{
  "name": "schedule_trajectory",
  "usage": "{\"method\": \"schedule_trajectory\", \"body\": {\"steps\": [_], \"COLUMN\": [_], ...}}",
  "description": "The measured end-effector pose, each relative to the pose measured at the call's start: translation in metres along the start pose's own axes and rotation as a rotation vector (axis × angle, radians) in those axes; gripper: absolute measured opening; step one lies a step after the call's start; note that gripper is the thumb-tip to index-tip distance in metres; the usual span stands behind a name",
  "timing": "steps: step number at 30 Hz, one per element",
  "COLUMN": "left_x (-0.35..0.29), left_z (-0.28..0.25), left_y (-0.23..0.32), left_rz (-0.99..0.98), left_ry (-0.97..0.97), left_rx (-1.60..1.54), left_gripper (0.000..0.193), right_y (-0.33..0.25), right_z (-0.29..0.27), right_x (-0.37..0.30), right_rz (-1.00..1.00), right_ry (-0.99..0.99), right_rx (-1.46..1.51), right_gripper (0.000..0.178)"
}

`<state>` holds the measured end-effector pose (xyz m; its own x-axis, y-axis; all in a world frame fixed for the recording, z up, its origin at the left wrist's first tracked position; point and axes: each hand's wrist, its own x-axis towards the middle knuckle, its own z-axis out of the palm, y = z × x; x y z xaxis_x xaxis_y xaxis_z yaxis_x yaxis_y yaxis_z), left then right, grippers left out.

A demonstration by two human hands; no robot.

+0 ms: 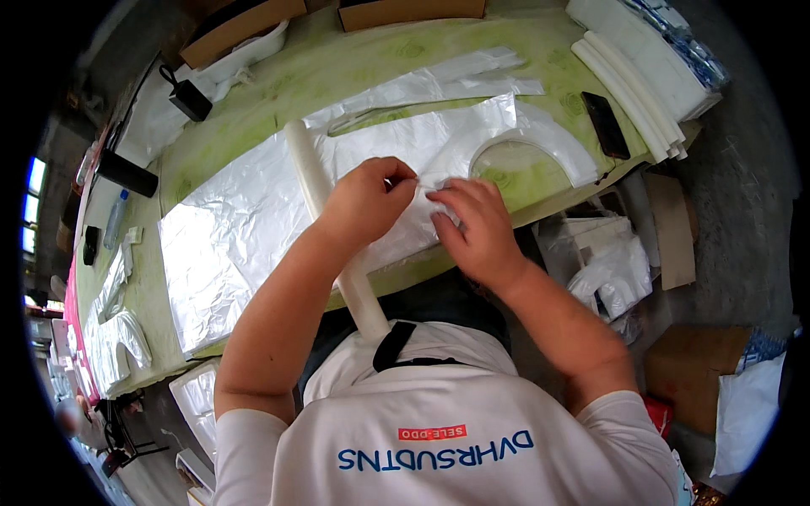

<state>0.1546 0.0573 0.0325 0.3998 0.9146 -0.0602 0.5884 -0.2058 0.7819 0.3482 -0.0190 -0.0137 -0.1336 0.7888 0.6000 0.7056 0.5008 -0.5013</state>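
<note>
A thin, shiny white plastic apron (228,236) lies spread and creased over the table, its curved neck loop (548,139) to the right and long straps (422,84) along the far side. My left hand (371,198) is closed, thumb and forefinger pinched on the film near the loop. Just beside it, my right hand (481,228) rests its curled fingertips on the film, with thumb and forefinger apart. Across the apron, partly behind my left forearm, lies a white roll (306,169) whose near end (364,308) juts past the table edge toward my waist.
The green patterned tablecloth (413,51) carries a black phone (605,125), white rolls (629,93) and stacked white packs (650,55) on the right. A black speaker-like box (190,99), black cylinder (126,173) and bottle (116,221) stand left. Cardboard boxes (696,371) sit below right.
</note>
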Motion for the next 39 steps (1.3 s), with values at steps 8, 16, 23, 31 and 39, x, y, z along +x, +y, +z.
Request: {"method": "schedule_trajectory", "body": {"steps": [8,16,23,31,39], "left_x": [0.003,0.107,0.054,-0.097,-0.101], "left_z": [-0.010,0.009,-0.051,-0.153,-0.126], "left_y": [0.008,0.026,0.004,-0.128,-0.162], "left_rz": [-0.075,0.037,-0.074,-0.497,0.139], "left_ry": [-0.031,0.132,0.464,0.762,0.949], "left_rx": [-0.036,-0.079,-0.780,-0.578,-0.193], "left_gripper": [0.034,0.046,0.022,0.022,0.037], "right_y": [0.081,0.083,0.156,0.142,0.158], "right_z": [0.032,0.027,0.048,0.034,0.034], "right_x": [0.073,0.068,0.065,0.070,0.074], "right_rz": [0.208,-0.169,0.082,0.571,0.539], "right_ry": [0.115,0.024,0.460,0.493,0.461], "right_rx": [-0.446,-0.247,-0.496,0.187,0.319], "right_gripper": [0.067,0.058,0.064,0.060,0.046]}}
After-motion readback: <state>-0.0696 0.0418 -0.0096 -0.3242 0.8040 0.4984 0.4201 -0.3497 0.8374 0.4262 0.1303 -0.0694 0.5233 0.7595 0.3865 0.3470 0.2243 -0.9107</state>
